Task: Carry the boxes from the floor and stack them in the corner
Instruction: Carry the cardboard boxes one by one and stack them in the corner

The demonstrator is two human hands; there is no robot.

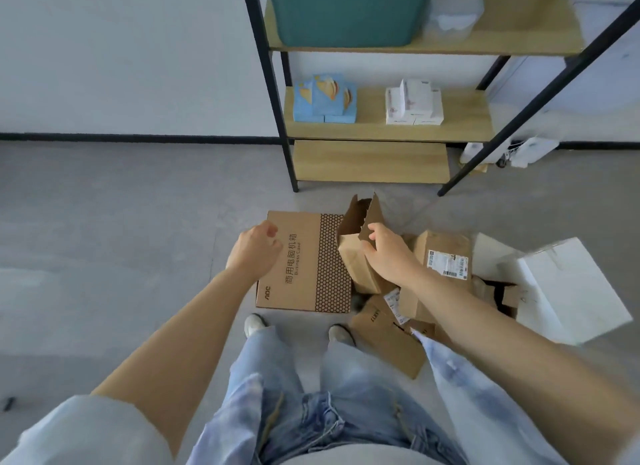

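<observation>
A person leans over cardboard boxes scattered on the floor (pixel 104 222) at center frame. The right hand (pixel 388 253) grips the raised flap of an open brown box (pixel 353 256); the left hand (pixel 256 246), fingers loosely curled and holding nothing, hovers over a flat printed carton (pixel 311 277) just left of it, below the shelf unit (pixel 381 132).

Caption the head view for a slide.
Right hand grips an open cardboard box; left hand hovers over the printed box.
</observation>
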